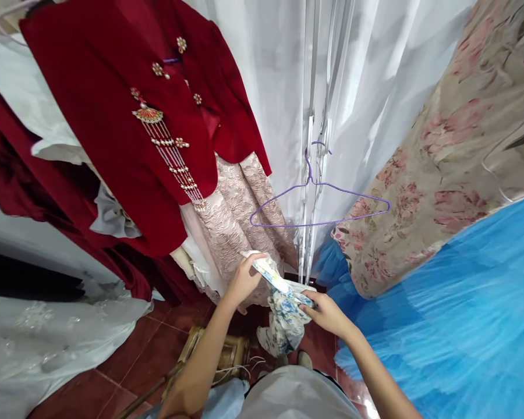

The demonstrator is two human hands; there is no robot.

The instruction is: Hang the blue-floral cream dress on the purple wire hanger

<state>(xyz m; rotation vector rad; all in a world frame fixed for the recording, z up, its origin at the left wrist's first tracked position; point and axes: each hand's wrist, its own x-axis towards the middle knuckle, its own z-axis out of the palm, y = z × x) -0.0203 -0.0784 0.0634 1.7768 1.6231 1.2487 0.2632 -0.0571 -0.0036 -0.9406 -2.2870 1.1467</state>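
Observation:
A white garment with a blue and yellow print (287, 317) hangs between my two hands, its lower part bunched and dangling above my feet. My left hand (247, 278) is closed on one end of its band-like upper edge. At the other end, my right hand (325, 311) pinches the same edge, thumb on top. Beyond the hands a bare purple hanger (318, 203) hangs by its hook from a white metal stand (308, 244); neither hand touches it. Whether the garment is a skirt or something else cannot be made out.
To the left hangs a dark red velvet jacket (113, 116) with beaded ornaments over a pale pink brocade skirt (231, 215). On the right are a beige floral dress (419, 174) and blue tulle (441, 302). A golden wooden piece (236, 352) sits on the red tiled floor (135, 355).

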